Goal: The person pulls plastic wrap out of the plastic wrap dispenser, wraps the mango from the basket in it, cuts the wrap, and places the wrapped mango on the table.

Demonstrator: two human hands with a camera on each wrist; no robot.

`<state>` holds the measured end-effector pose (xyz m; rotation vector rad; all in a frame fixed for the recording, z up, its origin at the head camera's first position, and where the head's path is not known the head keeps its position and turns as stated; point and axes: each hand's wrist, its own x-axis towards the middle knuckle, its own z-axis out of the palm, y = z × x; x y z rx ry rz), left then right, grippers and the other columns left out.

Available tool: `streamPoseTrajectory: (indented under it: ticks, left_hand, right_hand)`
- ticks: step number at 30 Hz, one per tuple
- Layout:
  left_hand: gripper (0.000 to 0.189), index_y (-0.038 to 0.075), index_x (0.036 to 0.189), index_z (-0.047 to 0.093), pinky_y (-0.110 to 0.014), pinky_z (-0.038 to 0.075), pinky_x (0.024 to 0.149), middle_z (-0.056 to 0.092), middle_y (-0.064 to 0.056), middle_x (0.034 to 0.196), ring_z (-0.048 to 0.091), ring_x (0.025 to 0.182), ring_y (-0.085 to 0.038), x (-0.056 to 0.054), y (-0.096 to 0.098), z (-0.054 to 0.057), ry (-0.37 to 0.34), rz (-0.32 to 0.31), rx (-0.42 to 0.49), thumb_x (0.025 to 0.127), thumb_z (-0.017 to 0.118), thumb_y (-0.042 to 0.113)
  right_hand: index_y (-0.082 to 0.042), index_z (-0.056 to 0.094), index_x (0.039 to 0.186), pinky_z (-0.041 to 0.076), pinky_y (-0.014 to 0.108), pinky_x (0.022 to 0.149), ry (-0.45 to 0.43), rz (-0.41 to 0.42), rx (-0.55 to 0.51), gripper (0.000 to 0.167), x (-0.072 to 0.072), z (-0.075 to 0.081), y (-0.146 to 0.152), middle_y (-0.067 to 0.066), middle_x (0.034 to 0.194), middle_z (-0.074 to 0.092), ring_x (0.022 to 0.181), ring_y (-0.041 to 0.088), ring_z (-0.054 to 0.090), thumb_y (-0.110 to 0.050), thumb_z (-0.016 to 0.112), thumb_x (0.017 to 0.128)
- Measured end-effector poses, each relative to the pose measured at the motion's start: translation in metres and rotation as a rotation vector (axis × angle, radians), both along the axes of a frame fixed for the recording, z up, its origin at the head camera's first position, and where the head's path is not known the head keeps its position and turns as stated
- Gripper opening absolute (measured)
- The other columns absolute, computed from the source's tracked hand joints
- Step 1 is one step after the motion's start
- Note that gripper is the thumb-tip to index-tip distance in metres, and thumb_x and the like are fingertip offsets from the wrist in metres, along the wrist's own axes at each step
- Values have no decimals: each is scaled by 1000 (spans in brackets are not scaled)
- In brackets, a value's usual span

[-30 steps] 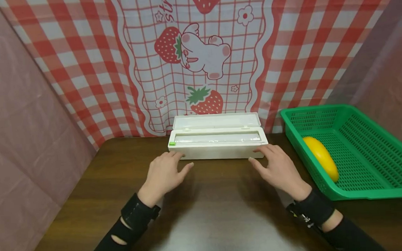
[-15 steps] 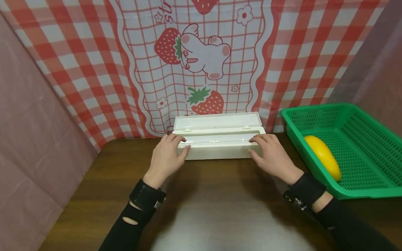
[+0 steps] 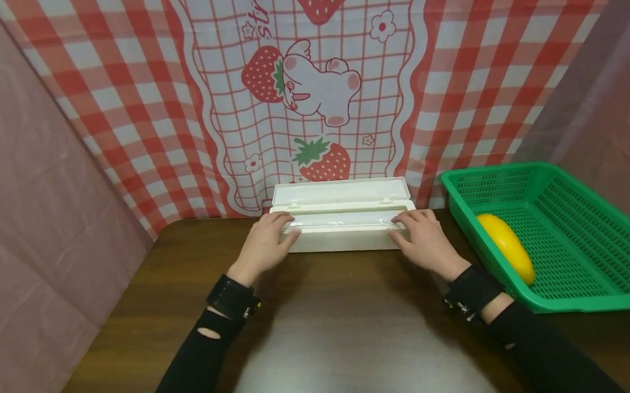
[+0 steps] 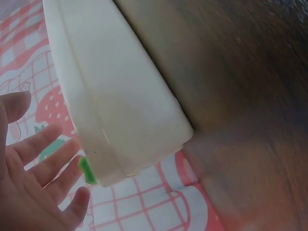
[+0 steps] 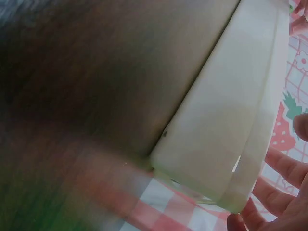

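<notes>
A long white plastic-wrap dispenser (image 3: pixel 344 240) lies along the back of the table, its lid (image 3: pixel 341 191) swung up against the cloth. A strip of clear film (image 3: pixel 343 219) shows in its opening. My left hand (image 3: pixel 264 245) is over the dispenser's left end, fingers spread. In the left wrist view its fingertips are right by the small green slider (image 4: pixel 87 170) at the corner. Over the other end is my right hand (image 3: pixel 424 238), fingers loosely bent. Its fingertips (image 5: pixel 260 190) lie at the top edge in the right wrist view.
To the right stands a green plastic basket (image 3: pixel 593 300), with a yellow rounded oblong object (image 3: pixel 506 249) lying inside along its left wall. A strawberry-print cloth (image 3: pixel 331 100) hangs behind the brown wooden table (image 3: pixel 349 337). Pinkish fabric (image 3: pixel 37 205) closes off the left side.
Both hands have moved forward from the dispenser's front face to above its two top ends. In the last half second they have barely moved. The dispenser stays in place.
</notes>
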<state>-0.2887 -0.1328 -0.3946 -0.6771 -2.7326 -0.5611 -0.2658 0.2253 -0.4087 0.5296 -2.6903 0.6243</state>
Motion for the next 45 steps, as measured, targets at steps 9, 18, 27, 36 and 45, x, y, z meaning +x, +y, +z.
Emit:
streamPoseTrajectory:
  ticks: [9,18,27,36,45]
  left_hand:
    - [46,6,130,62,-48,36,108,60,-11,135,50,130,-28,-6,1,-7,-26,15,-40,101,55,42]
    - [45,6,131,62,-45,37,108,59,-10,136,49,131,-27,-10,1,-4,-24,17,-33,101,56,40]
    - [39,9,132,63,-46,40,105,55,-9,142,51,130,-27,-12,-1,-5,-50,47,-41,103,54,34]
    - [31,10,128,67,-50,48,92,69,-10,119,62,111,-30,-21,-3,-7,-10,69,41,103,54,25]
    - [26,13,118,75,-39,49,67,75,-6,101,63,76,-22,-34,-5,-5,-33,113,97,97,68,25]
  right_hand:
    - [-2,63,125,30,60,95,-31,4,19,36,-3,-1,2,22,128,58,119,43,39,-27,62,100]
    - [-2,62,127,30,57,85,-37,-15,3,36,-6,4,5,21,129,60,117,41,41,-26,61,100]
    - [-2,63,130,28,55,84,-55,-18,-21,37,-10,1,7,20,136,58,115,40,40,-26,58,101]
    - [0,61,132,33,53,84,-82,-35,-48,37,-15,3,9,12,74,67,106,39,42,-22,54,103]
    - [0,70,121,37,48,82,4,-66,16,29,-25,9,10,2,49,50,86,38,52,-12,66,96]
